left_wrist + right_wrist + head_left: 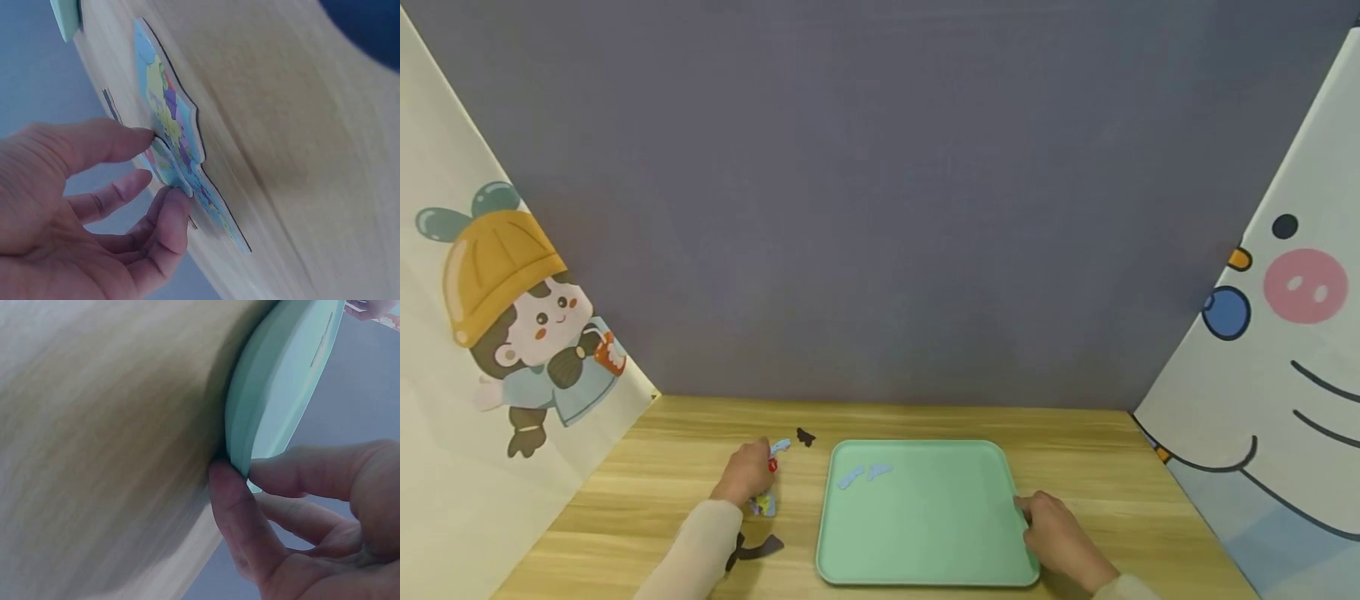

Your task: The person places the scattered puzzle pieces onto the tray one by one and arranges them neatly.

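Note:
My left hand (747, 473) is over the pieces left of the tray. In the left wrist view its thumb and fingers pinch a small map puzzle piece (167, 164) by its edges. Beside that piece, larger map puzzle pieces (167, 97) in blue, yellow and purple lie on the wooden table. My right hand (1060, 533) grips the right rim of a mint green tray (928, 533), thumb on the inside and a finger on the outer wall. Two light blue puzzle pieces (851, 477) lie in the tray's far left part.
Left of the tray lie a small black piece (805, 437) and, nearer, a curved dark piece (762, 547). A grey wall (880, 208) stands behind the wooden table (625, 517). White panels with cartoon figures flank it on both sides.

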The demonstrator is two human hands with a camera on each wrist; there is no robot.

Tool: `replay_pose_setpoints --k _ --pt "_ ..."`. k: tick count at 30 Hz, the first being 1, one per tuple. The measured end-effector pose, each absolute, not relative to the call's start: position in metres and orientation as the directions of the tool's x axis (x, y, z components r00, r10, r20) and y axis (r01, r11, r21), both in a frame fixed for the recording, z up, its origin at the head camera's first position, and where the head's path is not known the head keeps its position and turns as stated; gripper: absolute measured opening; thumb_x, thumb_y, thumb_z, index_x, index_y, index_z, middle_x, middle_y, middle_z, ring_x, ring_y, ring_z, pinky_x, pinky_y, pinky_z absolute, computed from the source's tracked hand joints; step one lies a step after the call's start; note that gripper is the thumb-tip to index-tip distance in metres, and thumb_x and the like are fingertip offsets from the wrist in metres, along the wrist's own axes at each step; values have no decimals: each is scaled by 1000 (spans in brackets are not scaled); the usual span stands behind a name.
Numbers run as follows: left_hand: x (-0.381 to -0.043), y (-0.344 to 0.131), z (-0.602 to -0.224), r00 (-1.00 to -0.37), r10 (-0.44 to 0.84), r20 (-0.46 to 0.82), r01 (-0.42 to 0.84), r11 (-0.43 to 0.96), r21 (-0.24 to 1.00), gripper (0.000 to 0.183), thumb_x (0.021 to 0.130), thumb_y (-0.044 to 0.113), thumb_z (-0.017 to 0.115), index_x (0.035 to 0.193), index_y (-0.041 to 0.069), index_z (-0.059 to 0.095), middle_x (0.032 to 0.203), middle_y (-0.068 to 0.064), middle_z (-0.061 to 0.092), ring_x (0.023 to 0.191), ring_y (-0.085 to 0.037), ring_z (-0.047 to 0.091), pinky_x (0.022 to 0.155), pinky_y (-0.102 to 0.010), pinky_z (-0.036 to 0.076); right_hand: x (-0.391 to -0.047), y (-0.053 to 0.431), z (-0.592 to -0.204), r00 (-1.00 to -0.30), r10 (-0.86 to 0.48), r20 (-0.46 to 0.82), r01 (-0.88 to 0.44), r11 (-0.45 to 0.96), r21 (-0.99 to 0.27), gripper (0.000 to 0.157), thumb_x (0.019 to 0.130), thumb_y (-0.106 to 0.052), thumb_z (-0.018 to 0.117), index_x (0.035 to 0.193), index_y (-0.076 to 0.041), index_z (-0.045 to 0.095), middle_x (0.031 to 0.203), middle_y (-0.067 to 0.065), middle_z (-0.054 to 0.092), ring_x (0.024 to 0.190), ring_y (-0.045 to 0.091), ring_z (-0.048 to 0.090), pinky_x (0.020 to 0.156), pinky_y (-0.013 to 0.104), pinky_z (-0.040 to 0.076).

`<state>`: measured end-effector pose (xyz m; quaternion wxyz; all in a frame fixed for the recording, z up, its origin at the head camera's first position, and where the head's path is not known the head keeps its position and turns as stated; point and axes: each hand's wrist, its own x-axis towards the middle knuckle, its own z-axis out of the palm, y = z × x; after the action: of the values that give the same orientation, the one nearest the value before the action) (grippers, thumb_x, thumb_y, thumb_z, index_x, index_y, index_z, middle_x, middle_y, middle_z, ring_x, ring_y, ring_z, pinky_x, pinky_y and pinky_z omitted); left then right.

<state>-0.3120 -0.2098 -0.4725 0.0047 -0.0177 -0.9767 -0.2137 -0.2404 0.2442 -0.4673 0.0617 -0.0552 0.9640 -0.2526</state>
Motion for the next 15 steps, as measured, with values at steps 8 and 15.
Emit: replay_pose_setpoints --k 8,15 --pt "-315 -210 -477 -1000 -5 -27 -17 884 467 51 68 -3 67 115 -13 50 75 -16 53 53 -23 52 40 -27 46 -241 244 -467 -984 -143 -103 -74 866 -495 44 70 16 58 115 17 57 96 18 61 99 37 57 81 48 48" --pt "-317 -211 -473 -999 -6 -32 -23 829 559 42 75 5 71 109 -9 51 79 -14 54 51 -20 53 40 -28 47 -242 244 -468 -986 -136 -98 -74 877 -475 45 70 15 59 115 16 57 92 13 59 94 32 57 80 47 48"
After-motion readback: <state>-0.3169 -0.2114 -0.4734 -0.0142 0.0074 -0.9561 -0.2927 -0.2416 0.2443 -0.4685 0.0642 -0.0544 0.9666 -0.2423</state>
